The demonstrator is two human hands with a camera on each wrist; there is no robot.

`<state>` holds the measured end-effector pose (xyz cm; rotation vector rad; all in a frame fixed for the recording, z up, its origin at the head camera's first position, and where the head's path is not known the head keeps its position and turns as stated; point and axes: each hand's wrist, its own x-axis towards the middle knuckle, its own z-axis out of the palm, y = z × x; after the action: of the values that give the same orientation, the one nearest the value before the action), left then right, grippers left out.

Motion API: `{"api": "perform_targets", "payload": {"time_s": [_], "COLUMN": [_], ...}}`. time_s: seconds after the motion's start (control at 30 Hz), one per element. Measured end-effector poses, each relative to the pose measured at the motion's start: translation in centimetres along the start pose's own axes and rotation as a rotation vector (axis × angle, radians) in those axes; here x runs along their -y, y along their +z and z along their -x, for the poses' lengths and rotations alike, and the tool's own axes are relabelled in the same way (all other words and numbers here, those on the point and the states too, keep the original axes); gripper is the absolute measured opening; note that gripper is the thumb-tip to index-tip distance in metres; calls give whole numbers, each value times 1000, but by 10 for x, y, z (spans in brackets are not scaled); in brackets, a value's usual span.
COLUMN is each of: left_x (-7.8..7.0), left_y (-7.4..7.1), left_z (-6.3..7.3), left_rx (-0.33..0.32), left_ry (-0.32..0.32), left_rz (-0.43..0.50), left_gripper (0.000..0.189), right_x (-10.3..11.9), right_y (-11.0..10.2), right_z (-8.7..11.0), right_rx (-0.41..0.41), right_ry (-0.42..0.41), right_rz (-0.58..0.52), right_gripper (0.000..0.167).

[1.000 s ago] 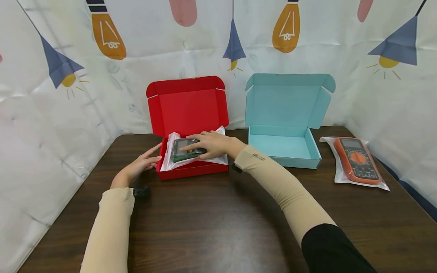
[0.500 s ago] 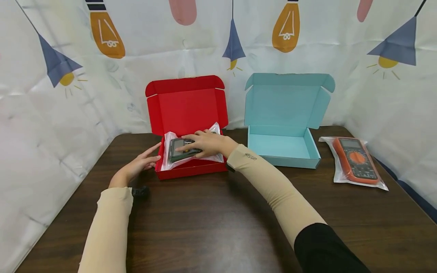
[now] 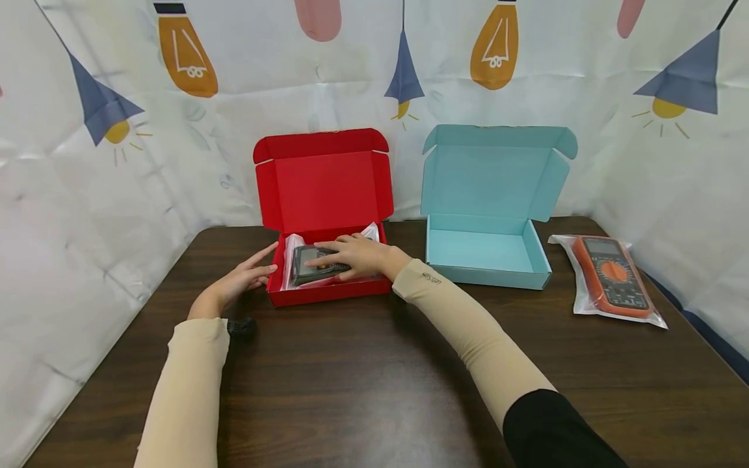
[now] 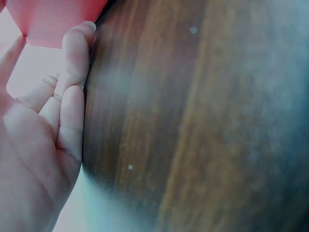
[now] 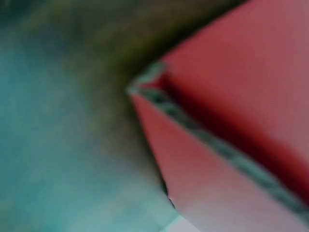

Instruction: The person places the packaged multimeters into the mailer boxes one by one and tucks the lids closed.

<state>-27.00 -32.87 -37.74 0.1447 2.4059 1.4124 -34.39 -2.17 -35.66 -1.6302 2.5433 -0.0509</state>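
In the head view a dark green multimeter in a clear plastic bag lies inside the red cardboard box, whose lid stands up. My right hand rests on it from above, fingers spread across its face and hiding part of it. My left hand is at the box's left wall, fingers extended, tips right at the wall. The left wrist view shows the left hand side-on against the table, below the red box. A corner of the red box fills the right wrist view, without the hand.
A light blue box with its lid up stands right of the red one. Farther right an orange multimeter in a clear bag lies on the dark wooden table. A printed white curtain hangs behind.
The bagged multimeter has sunk lower into the red box, with its bag now inside the walls. My right hand has moved slightly left and down with it. The left hand stays at the wall.
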Motion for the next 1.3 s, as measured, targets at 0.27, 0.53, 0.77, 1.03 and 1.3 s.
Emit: {"api": "perform_targets", "payload": {"time_s": [0.27, 0.53, 0.77, 1.03, 1.3], "left_x": [1, 2, 2, -1, -1], "left_y": [0, -2, -3, -2, -2], "left_z": [0, 3, 3, 1, 0], "left_rx": [1, 1, 2, 1, 1], "left_ry": [-1, -3, 3, -2, -5], "left_rz": [4, 5, 17, 14, -5], "left_gripper": [81, 81, 81, 82, 82], "right_x": [-7, -6, -1, 0, 9], "right_y": [9, 7, 2, -1, -5], "right_z": [-1, -4, -6, -5, -2], "right_rx": [8, 64, 119, 125, 127], "right_ry": [-8, 15, 69, 133, 179], "right_rz": [-32, -69, -82, -105, -45], "right_gripper": [80, 85, 88, 92, 94]}}
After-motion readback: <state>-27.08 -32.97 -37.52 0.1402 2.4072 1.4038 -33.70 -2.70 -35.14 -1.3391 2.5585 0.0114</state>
